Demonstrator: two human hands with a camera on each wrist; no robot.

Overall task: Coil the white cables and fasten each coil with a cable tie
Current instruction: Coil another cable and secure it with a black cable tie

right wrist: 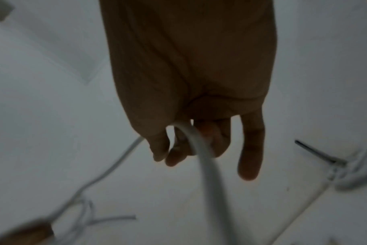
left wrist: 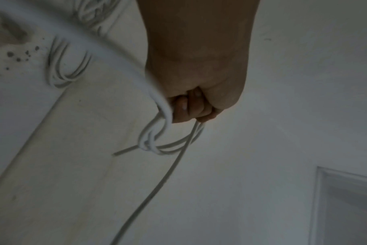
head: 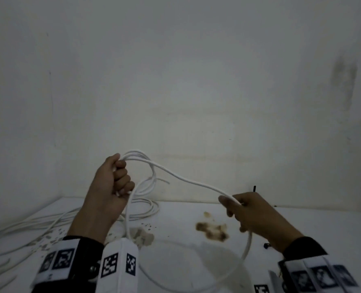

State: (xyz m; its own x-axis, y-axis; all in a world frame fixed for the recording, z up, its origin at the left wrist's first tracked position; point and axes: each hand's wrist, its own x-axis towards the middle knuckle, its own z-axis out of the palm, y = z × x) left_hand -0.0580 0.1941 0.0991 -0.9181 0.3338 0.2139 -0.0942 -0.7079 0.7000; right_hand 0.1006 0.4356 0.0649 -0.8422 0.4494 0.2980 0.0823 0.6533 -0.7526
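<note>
The left hand [head: 112,182], its grip curled round loops of the white cable [head: 188,180], hides part of the coil. At three o'clock the right hand [head: 247,210] pinches the strand; its fingertips blur. More cables [head: 27,225] run off the desk [head: 196,261] at nine o'clock.

Left of the brown stain [head: 212,229] the table [head: 185,263] is crowded with loose white cables [head: 38,224]. Above the stain a taut cable [head: 196,183] spans between both hands (a barrier at chest level). Right of the stain the tabletop lies open, apart from a small black tie [head: 266,245].
</note>
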